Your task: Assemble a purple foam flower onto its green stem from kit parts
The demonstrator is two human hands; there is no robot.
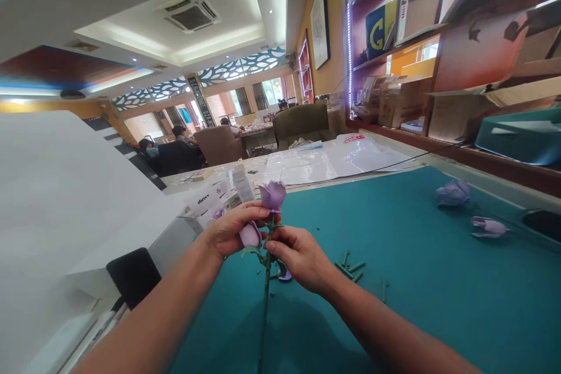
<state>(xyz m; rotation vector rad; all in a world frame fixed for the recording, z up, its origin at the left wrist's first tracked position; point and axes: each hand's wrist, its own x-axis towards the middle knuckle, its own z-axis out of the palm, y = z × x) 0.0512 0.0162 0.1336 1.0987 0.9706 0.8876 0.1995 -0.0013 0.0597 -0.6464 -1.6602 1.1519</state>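
My left hand [232,229] and my right hand [298,258] meet over a teal mat [394,228], both gripping the green stem [265,310] of an artificial lilac flower. An open flower head [272,196] rises above my fingers, and a smaller closed bud [250,235] sits just below my left hand. A green leaf [252,250] shows under the bud. Several short green stem pieces [348,269] lie on the mat near my right hand. Two loose lilac flower heads [452,193] [488,227] lie further right.
A large white sheet [65,198] fills the left side, and white boxes [210,201] stand beyond my hands. Plastic bags [333,160] lie on a table behind the mat. Shelves with cartons line the right wall. Seated people [175,152] are in the background.
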